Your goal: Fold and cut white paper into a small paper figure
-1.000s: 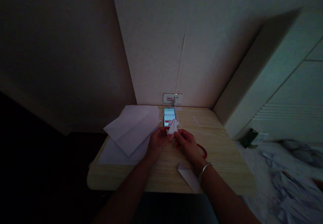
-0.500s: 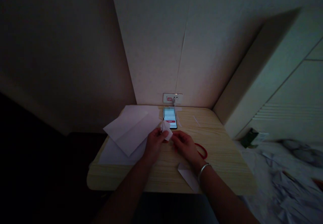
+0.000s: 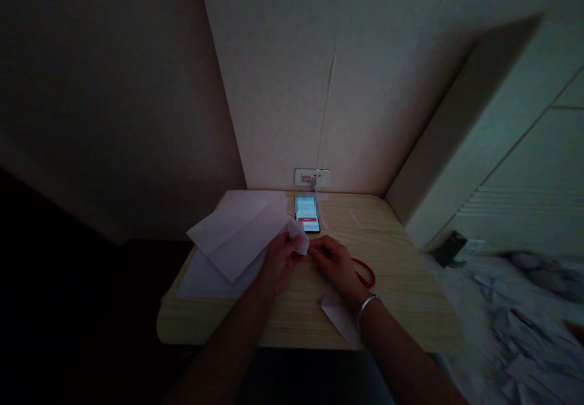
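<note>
In dim light my left hand (image 3: 278, 262) and my right hand (image 3: 335, 262) meet over a small wooden table (image 3: 410, 295). Both pinch a small folded piece of white paper (image 3: 298, 238) held just above the tabletop. The left fingers grip its left side, the right fingertips its lower right edge. A silver bangle sits on my right wrist. A lit phone (image 3: 306, 213) lies flat just beyond the paper. Red-handled scissors (image 3: 365, 271) lie partly hidden under my right hand.
Several white sheets (image 3: 232, 235) are stacked on the table's left half. A folded paper scrap (image 3: 340, 318) lies by the near edge. A wall socket (image 3: 312, 177) sits behind the phone. A bed strewn with papers (image 3: 515, 326) is on the right.
The folded paper has come down and to the left, from over the phone towards the table. Both hands shifted left with it and turned it.
</note>
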Tool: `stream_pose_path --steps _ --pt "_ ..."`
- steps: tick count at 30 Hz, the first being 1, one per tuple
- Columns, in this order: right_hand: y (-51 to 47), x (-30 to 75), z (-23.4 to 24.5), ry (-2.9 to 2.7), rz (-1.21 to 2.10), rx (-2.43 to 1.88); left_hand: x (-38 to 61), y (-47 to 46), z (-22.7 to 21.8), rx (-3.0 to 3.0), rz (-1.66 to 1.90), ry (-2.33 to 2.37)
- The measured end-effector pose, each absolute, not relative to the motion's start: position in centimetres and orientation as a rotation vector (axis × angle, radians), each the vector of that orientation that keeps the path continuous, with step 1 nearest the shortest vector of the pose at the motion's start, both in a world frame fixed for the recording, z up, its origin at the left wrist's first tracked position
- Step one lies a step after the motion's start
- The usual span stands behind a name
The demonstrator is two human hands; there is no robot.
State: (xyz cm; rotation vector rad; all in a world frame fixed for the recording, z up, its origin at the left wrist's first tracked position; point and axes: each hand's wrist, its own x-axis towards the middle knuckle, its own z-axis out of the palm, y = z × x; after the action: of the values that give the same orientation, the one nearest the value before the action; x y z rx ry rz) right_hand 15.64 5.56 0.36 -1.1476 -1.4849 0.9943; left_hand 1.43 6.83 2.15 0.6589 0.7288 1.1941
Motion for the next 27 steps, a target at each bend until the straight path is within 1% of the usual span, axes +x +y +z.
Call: stream_pose_path --steps 6,16,19,27 --pt "5.5 15.6 0.5 -1.489 0.932 -1.152 1.5 6.8 2.1 0.653 1.145 0.688" --pt "5.7 15.6 1.0 -1.313 1.178 -1.17 1.7 6.9 2.0 0.711 1.193 0.637" --pt "5.6 15.6 1.5 -1.243 1.261 -1.155 2.0 6.9 1.7 0.802 1.208 0.638" --pt "5.7 15.9 1.3 -1.164 1.317 -1.114 1.8 7.1 0.9 1.116 1.218 0.751"
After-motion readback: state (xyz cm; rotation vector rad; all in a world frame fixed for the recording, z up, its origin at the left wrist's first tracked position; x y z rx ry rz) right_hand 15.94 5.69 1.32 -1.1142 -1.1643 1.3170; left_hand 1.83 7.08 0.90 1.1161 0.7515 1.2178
